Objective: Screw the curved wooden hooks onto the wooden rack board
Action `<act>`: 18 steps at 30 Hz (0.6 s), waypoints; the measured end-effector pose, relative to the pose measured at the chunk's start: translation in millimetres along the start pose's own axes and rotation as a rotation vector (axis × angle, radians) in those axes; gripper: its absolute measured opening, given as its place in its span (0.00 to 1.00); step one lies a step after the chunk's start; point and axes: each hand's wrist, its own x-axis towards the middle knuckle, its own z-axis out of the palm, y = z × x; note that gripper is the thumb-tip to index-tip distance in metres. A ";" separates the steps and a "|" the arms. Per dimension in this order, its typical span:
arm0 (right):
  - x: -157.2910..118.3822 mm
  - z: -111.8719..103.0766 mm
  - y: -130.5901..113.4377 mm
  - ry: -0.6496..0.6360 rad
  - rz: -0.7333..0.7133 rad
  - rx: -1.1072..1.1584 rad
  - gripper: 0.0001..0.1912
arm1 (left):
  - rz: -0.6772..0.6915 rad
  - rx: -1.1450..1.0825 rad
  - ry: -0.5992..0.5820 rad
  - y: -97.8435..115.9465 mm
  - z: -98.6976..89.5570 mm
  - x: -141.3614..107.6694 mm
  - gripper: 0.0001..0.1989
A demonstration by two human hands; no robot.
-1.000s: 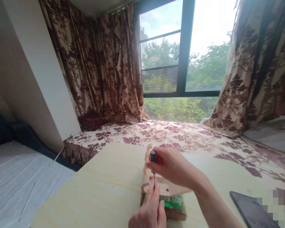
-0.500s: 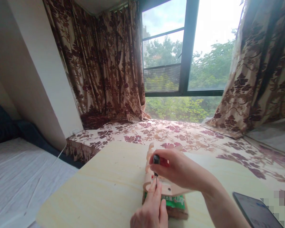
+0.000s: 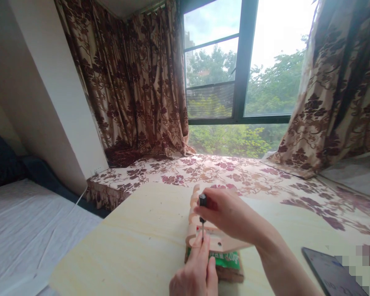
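Observation:
My right hand is closed around the black handle of a screwdriver, held nearly upright with its thin metal shaft pointing down. The fingertips of my left hand are pressed together around the bottom of the shaft, hiding its tip and whatever it meets there. Beneath both hands lies a pale wooden piece with a scalloped left side, a dark round hole near its front and a bit of red by the shaft. That piece rests on a green packet with white print, which sits on a brown block.
The work lies on a pale wood-grain tabletop. A phone lies at the right. Behind the table is a ledge with a flowered cover, below a window with patterned curtains. A bed stands at the left.
My right hand and the screwdriver handle have shifted slightly upward, and more of the metal shaft shows. My right wrist has turned a little. The left hand stays in place.

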 end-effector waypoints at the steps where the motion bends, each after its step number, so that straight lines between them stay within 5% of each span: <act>1: 1.3 1.2 0.8 0.030 0.019 -0.028 0.14 | 0.007 0.004 -0.011 -0.2 -2.9 1.0 0.24; 7: -0.6 -2.5 5.4 -0.054 -0.043 0.082 0.06 | 0.160 -0.013 -0.091 -9.5 -13.0 5.7 0.26; 14: 3.9 0.4 2.7 0.052 0.051 -0.049 0.13 | 0.157 0.003 -0.081 -8.8 -13.3 5.2 0.25; 18: 0.5 -1.2 1.6 -0.057 -0.023 0.061 0.07 | 0.068 0.024 -0.009 -4.3 -1.3 0.3 0.24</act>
